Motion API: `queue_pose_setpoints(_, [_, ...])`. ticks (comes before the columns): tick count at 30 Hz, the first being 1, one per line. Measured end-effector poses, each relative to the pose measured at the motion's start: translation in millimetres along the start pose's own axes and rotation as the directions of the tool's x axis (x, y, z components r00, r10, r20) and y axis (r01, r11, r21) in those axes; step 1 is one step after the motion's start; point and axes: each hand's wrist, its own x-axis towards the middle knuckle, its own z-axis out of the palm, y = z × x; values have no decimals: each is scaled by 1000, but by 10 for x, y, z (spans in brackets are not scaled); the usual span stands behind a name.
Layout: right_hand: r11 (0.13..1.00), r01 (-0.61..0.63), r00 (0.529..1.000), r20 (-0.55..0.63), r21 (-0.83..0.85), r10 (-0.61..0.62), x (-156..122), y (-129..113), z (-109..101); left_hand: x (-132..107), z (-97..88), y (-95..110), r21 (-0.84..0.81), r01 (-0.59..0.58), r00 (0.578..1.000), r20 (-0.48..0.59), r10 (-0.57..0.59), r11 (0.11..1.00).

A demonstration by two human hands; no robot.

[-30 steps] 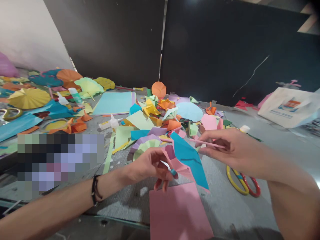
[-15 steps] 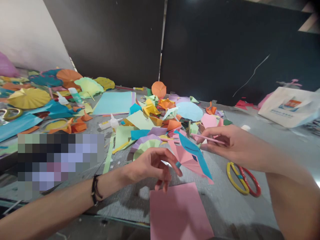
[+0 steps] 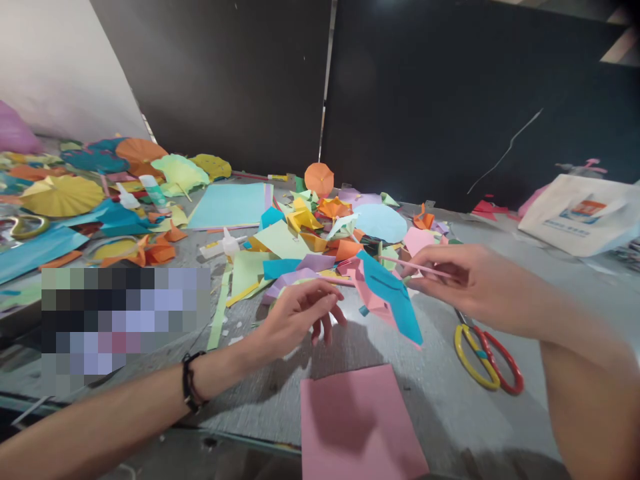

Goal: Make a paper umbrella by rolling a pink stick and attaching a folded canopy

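My right hand (image 3: 453, 277) pinches a thin pink paper stick (image 3: 425, 268). A folded pink and blue paper piece (image 3: 393, 293) hangs tilted in the air beside its fingertips, blue side facing me; whether the stick is joined to it I cannot tell. To the left, my left hand (image 3: 307, 313) is held above the table with bent fingers apart, empty and not touching the folded piece. A small blue-green paper tab (image 3: 364, 311) juts from the piece's lower left edge. Below both hands lies a flat pink paper sheet (image 3: 360, 427).
Scissors (image 3: 487, 357) with yellow and red handles lie right of the sheet. A heap of coloured paper scraps (image 3: 300, 230) fills the middle, with a white glue bottle (image 3: 230, 243) beside it. Paper umbrellas (image 3: 63, 195) lie left. A white bag (image 3: 575, 217) stands right.
My left hand has drawn back up and left, away from the folded paper. The piece has turned, and its blue side shows wider. The right hand keeps the stick.
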Motion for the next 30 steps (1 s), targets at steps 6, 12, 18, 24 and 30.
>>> queue_pose_setpoints(6, [998,-11,997,77,-58,16,157,64,201,16,-17,34,132,-161,974,-138,179,978])
queue_pose_setpoints(12, [997,72,991,119,-27,-68,235,99,334,-5,-30,-24,463,-395,871,-88,484,794])
queue_pose_setpoints(18, [994,90,988,123,66,-98,295,57,526,-16,-39,-37,602,-593,728,118,675,535])
queue_pose_setpoints(24, [990,8,989,147,142,-29,309,-7,676,4,-56,-112,621,-551,784,156,601,557])
queue_pose_setpoints(30, [988,-28,991,133,150,8,285,-1,579,3,-62,-140,623,-514,829,182,529,590])
